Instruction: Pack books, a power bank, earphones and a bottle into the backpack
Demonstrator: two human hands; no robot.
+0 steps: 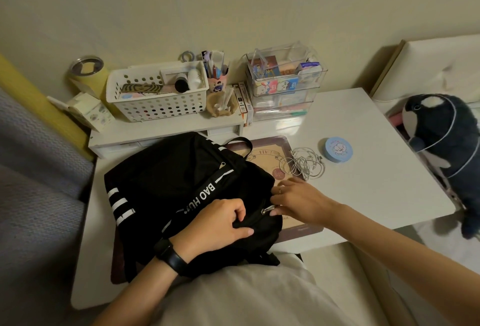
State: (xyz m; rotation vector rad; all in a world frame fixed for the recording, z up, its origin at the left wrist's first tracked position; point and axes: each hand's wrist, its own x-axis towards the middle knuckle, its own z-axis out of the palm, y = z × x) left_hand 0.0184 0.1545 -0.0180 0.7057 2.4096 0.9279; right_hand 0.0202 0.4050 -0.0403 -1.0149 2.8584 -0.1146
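- The black backpack (181,190) lies flat on the white desk (376,169), just in front of the person, with white stripes and the letters "BAO HU" facing up.
- The left hand (218,224), a dark band on its wrist, rests on the near part of the backpack. Its fingers (240,211) are curled and bunch a fold of the black fabric against the thumb.
- The right hand (298,201) is at the backpack's right edge. Its thumb and a fingertip are closed on the metal zipper pull (267,210), while its other fingers spread loosely above.
- A brown-edged flat thing (265,154) lies partly under the backpack and sticks out on its right side; I cannot tell whether it is a book or a mat.
- The earphones (304,164), a loose coil of white cable, lie on the desk to the right of the backpack, just beyond the right hand.
- A round blue tin (338,149) sits further right of the backpack, beside the earphones.
- Behind the backpack, a raised shelf holds a white perforated basket (155,97) and a pen cup (217,78).
- Stacked clear boxes (283,81) stand behind the backpack, to its right.
- A dark plush toy (446,138) sits far right of the backpack, off the desk.
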